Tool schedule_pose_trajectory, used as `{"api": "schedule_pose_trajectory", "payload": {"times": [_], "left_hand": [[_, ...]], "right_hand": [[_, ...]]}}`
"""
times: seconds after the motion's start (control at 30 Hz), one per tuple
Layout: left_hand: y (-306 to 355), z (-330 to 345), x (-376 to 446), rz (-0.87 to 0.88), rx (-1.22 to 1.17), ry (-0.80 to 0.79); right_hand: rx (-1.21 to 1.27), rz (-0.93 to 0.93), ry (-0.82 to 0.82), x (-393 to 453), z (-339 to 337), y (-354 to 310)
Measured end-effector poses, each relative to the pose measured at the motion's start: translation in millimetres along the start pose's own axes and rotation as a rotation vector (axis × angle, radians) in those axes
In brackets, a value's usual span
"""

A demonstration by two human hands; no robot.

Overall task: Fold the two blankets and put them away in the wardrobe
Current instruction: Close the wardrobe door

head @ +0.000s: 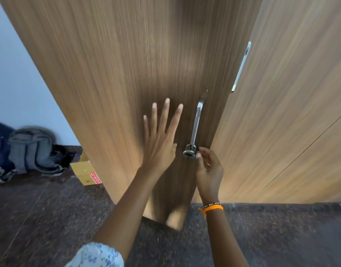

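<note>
A tall wooden wardrobe door (117, 64) fills the middle of the head view. My left hand (160, 139) lies flat against it, fingers straight and spread. A slim metal handle (196, 122) runs down the door's right edge to a round lock (189, 152). My right hand (208, 168) sits just right of that lock, its fingertips pinching something small and dark at it, perhaps a key. A second wardrobe door (292, 112) with its own metal handle (241, 66) stands to the right. No blanket is in view.
A grey backpack (31, 151) and dark bags lean on the pale wall at the left. A yellow cardboard box (85, 172) sits by the wardrobe's left corner. Dark speckled floor (50, 218) spreads below.
</note>
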State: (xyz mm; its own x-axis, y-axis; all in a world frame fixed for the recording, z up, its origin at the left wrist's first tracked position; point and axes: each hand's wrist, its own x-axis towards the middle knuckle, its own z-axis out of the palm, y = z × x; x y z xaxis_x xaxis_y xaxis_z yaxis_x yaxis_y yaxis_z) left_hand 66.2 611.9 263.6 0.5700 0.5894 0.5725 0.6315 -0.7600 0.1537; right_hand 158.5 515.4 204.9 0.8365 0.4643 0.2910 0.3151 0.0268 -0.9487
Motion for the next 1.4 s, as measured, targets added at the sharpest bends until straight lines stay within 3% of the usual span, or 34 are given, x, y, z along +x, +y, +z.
{"api": "schedule_pose_trajectory", "payload": {"times": [0.1,0.2,0.37,0.73,1.13,1.4], "left_hand": [[-20,35,21,0.049,0.113,-0.061],[-30,58,37,0.046,0.220,-0.041],[-30,73,63,0.008,0.258,0.008],[-32,115,129,-0.125,0.301,0.018],[-42,144,146,-0.061,0.336,0.137],[-41,124,137,0.004,0.289,0.035]], "right_hand": [[0.039,-0.161,0.048,22,7,-24],[0.089,-0.272,-0.062,50,26,-52],[0.293,-0.169,0.033,87,63,-65],[0.267,-0.171,0.014,171,92,-48],[0.209,-0.245,0.094,203,113,-31],[0.207,-0.259,0.004,201,104,-38]]}}
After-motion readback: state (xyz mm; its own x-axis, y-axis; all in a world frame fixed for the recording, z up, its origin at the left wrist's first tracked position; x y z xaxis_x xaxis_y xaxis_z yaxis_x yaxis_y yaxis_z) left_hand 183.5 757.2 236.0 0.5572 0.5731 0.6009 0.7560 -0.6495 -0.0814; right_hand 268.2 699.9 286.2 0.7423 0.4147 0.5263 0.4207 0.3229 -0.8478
